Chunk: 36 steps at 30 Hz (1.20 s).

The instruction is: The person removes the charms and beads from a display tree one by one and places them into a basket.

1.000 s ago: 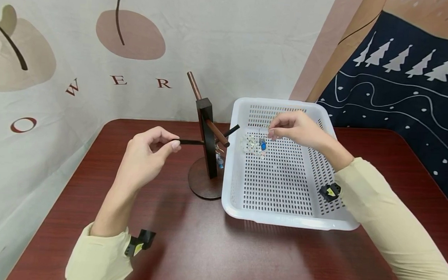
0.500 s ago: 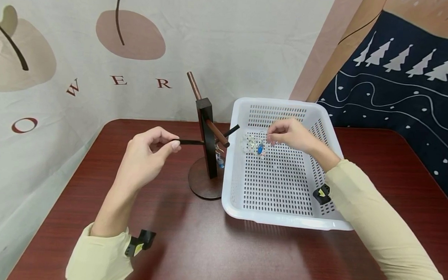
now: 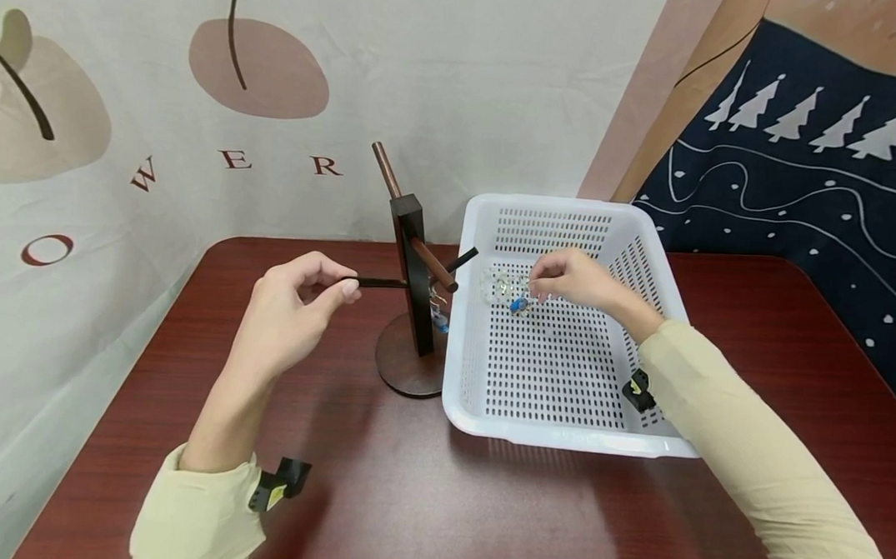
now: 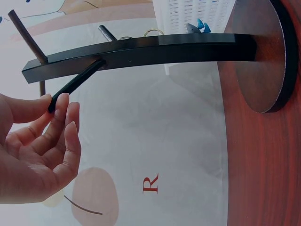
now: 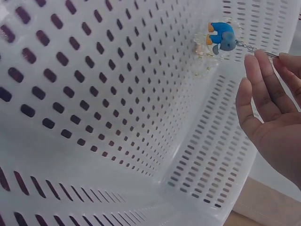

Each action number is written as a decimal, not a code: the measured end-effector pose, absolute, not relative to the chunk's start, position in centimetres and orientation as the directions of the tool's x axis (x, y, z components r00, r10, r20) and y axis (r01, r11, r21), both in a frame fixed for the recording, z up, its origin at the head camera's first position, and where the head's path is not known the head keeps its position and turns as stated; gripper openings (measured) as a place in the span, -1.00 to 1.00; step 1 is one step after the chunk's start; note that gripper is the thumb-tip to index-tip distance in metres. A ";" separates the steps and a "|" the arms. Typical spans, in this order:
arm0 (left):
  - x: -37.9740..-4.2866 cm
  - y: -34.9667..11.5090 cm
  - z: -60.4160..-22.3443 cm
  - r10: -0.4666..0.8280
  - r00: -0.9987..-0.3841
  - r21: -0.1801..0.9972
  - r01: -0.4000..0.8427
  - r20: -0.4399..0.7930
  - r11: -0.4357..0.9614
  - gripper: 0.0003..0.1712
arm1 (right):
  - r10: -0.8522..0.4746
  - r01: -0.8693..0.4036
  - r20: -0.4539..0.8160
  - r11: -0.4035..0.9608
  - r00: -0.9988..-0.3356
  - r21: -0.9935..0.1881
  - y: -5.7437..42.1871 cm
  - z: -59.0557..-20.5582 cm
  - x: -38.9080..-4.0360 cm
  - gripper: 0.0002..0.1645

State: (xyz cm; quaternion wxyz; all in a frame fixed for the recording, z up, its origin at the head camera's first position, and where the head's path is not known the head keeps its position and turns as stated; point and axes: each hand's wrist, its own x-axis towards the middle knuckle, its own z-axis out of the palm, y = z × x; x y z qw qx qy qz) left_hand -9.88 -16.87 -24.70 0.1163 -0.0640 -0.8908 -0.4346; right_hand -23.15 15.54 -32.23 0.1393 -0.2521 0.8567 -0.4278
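Note:
My left hand pinches the end of a dark peg on a wooden peg stand. Over the white basket, my right hand pinches the metal ring end of a keychain. Its blue and grey elephant figure, with orange feet, dangles on a short chain beyond the fingertips in the right wrist view. On the stand's far side, partly hidden by the post, hang small charms, one light blue. Clear, shiny trinkets lie in the basket, close to the elephant in the head view.
The slotted white basket stands right beside the stand's round base on a reddish-brown table. Other pegs stick out at different angles, one toward the basket. A printed cloth hangs behind the table.
My right hand has sunk lower and slightly left over the basket, and the keychain's elephant has swung and come down with it. My left hand keeps its pinch on the peg.

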 end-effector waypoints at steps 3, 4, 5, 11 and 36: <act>-9.9 -16.9 -24.7 0.014 -0.965 0.760 0.216 0.263 0.613 -0.92 | -0.546 -0.311 -0.035 0.527 -0.837 -0.791 15.5 -32.3 -23.1 -0.86; -9.9 -16.9 -24.7 0.014 -0.965 0.761 0.216 0.262 0.612 -0.92 | -0.545 -0.310 -0.037 0.531 -0.838 -0.789 15.4 -32.3 -23.1 -0.86; -9.9 -16.9 -24.7 0.015 -0.965 0.762 0.215 0.261 0.611 -0.92 | -0.541 -0.307 -0.040 0.535 -0.840 -0.787 15.4 -32.4 -23.2 -0.86; -10.0 -16.9 -24.7 0.016 -0.965 0.759 0.218 0.264 0.614 -0.91 | -0.535 -0.302 -0.041 0.535 -0.844 -0.789 15.4 -32.6 -23.3 -0.87; -9.9 -16.8 -24.6 0.016 -0.966 0.759 0.214 0.259 0.615 -0.92 | -0.564 -0.284 -0.027 0.456 -0.825 -0.843 15.2 -31.2 -22.9 -0.77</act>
